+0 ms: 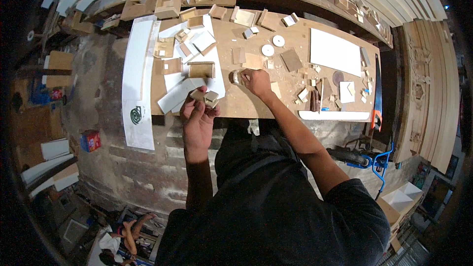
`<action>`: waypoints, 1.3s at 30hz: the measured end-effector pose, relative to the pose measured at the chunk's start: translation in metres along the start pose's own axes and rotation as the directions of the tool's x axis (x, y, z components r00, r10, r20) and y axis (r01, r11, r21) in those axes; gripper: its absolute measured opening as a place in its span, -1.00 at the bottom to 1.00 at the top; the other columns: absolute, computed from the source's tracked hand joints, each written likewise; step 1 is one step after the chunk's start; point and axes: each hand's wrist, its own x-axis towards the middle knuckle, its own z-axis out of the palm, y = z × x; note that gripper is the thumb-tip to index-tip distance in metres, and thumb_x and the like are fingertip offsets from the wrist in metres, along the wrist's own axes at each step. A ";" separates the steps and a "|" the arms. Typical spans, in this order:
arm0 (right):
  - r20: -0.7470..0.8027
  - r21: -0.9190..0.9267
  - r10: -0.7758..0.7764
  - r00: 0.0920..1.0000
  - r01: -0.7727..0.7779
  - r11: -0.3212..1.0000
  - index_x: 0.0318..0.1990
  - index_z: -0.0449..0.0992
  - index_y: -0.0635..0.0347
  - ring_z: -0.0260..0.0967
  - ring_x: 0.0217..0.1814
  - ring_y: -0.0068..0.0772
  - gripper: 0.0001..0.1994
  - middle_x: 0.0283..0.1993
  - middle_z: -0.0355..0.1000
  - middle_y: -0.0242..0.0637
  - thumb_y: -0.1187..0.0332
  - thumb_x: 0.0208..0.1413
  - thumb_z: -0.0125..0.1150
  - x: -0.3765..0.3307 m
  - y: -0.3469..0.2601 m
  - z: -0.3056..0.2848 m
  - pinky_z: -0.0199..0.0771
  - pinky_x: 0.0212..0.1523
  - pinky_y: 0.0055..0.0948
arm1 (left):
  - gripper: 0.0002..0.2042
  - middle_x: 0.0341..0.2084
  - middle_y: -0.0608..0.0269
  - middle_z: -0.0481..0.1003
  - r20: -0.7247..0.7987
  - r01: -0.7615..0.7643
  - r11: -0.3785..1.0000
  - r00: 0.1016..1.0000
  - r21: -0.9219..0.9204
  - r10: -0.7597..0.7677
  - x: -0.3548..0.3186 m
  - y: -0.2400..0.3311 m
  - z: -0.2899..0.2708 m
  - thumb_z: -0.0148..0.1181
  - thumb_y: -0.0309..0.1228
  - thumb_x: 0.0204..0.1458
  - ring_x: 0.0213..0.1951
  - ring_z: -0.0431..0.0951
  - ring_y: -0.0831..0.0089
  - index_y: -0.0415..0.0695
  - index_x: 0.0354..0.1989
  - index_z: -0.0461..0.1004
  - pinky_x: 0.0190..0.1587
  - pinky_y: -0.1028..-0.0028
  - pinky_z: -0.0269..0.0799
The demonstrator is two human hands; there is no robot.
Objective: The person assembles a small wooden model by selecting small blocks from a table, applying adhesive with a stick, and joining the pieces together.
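Observation:
My left hand (196, 118) is raised just off the table's front edge, thumb and fingers closed on a small pale wooden block assembly (211, 99), like miniature furniture. My right hand (257, 83) rests low over the middle of the wooden tabletop (231, 101), its fingers pinched together. At those fingertips sits a small round whitish object (237, 77); its kind and whatever is in the pinch are hard to make out. Beyond my left hand, a small wooden box-shaped piece (201, 70) lies on white sheets (172, 84).
Several miniature wooden pieces and offcuts lie about the tabletop. Two white discs (267, 50) sit past my right hand. A white panel (336, 51) is at the right, with an orange-handled saw (377, 118) along that edge. Behind me at lower left is another person (129, 239).

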 end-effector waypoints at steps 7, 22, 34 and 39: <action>-0.055 0.134 0.071 0.996 -0.063 0.989 -0.31 0.68 0.11 0.56 -0.40 -0.02 -0.87 -0.40 0.58 -0.11 0.34 -0.02 0.33 -0.002 0.001 0.000 0.57 -0.33 -0.20 | -0.66 0.03 0.17 0.51 -0.036 -0.006 1.000 0.999 -0.010 0.006 -0.001 -0.002 0.004 0.19 -0.40 0.19 -0.17 0.61 0.43 -0.28 0.09 0.42 -0.22 0.40 0.64; -0.092 0.679 0.405 0.910 -0.240 0.694 -0.34 0.67 0.26 0.54 -0.50 -0.49 -0.92 -0.48 0.59 -0.23 0.46 0.05 0.34 -0.014 -0.014 -0.024 0.52 -0.43 -0.48 | -0.59 -0.03 0.15 0.51 -0.023 0.027 0.999 0.999 -0.039 -0.028 0.003 -0.002 0.017 0.20 -0.44 0.18 -0.21 0.63 0.42 -0.27 0.19 0.34 -0.23 0.45 0.66; 0.013 1.000 0.310 0.951 -0.011 -0.010 -0.19 0.50 0.27 0.57 -0.33 -0.45 -0.87 -0.31 0.57 -0.20 0.61 0.12 0.27 -0.071 -0.099 -0.179 0.54 -0.43 -0.56 | -0.54 -0.19 0.17 0.56 0.028 0.059 0.998 0.998 -0.015 -0.059 0.010 0.004 0.047 0.17 -0.48 0.17 -0.32 0.64 0.44 -0.18 0.26 0.27 -0.31 0.51 0.67; -0.050 0.999 0.219 0.974 0.046 0.024 -0.10 0.55 0.37 0.57 -0.35 -0.42 -0.83 -0.31 0.55 -0.18 0.61 0.14 0.26 -0.087 -0.118 -0.200 0.63 -0.41 -0.50 | -0.57 -0.21 0.16 0.55 0.103 0.105 0.994 0.989 0.034 -0.108 0.009 0.001 0.070 0.15 -0.46 0.19 -0.32 0.64 0.39 -0.22 0.23 0.28 -0.33 0.47 0.65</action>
